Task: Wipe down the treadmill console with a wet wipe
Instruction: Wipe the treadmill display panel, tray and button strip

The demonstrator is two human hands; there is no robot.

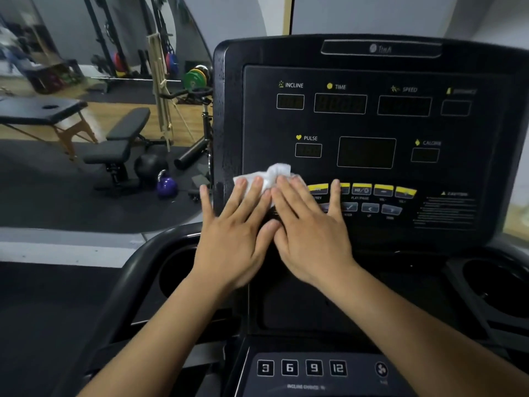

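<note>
The black treadmill console [369,121] fills the right of the view, its displays labelled INCLINE, TIME, SPEED, PULSE and CALORIE all dark. A crumpled white wet wipe [273,174] lies against the console's lower left area, beside a row of yellow buttons [383,190]. My left hand [237,230] and my right hand [312,224] lie flat side by side, fingers spread, pressing the wipe onto the panel. The fingertips of both hands cover the wipe's lower part. My right hand also overlaps some of the buttons.
Cup holders sit at the left [180,270] and right [492,290] of the console. A lower panel [300,368] shows keys 3, 6, 9, 12. On the left, a weight bench [120,144], a purple kettlebell [166,185], a massage table [43,110] and weight plates [196,78].
</note>
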